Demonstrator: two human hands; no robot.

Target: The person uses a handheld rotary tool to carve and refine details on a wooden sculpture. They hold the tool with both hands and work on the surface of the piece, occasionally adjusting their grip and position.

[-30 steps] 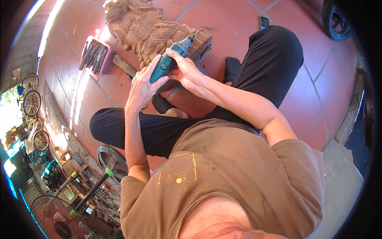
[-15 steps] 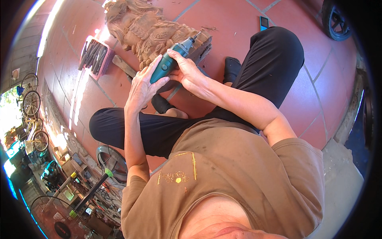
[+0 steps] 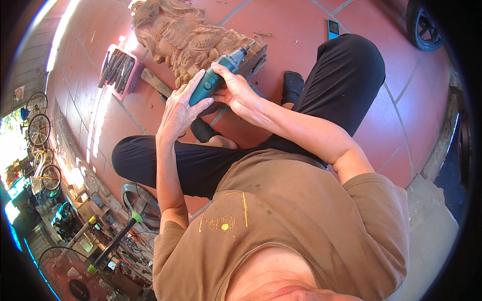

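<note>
A carved wooden sculpture (image 3: 183, 37) lies on the red tiled floor in front of my crossed legs. Both hands hold a teal rotary tool (image 3: 213, 79) whose tip touches the sculpture's near end. My right hand (image 3: 238, 93) grips the tool's front part from above. My left hand (image 3: 179, 110) wraps its rear part from the left, fingers curled over the body.
A pink tray of several carving tools (image 3: 116, 67) sits left of the sculpture, with a wooden mallet (image 3: 155, 83) beside it. A phone (image 3: 333, 29) lies on the tiles at the far right; a wheel (image 3: 422, 25) stands in the corner. Fans (image 3: 140, 203), bicycles (image 3: 40, 130) and clutter fill the left.
Both hands and the rotary tool have shifted only slightly along the sculpture's near end; the grip is the same.
</note>
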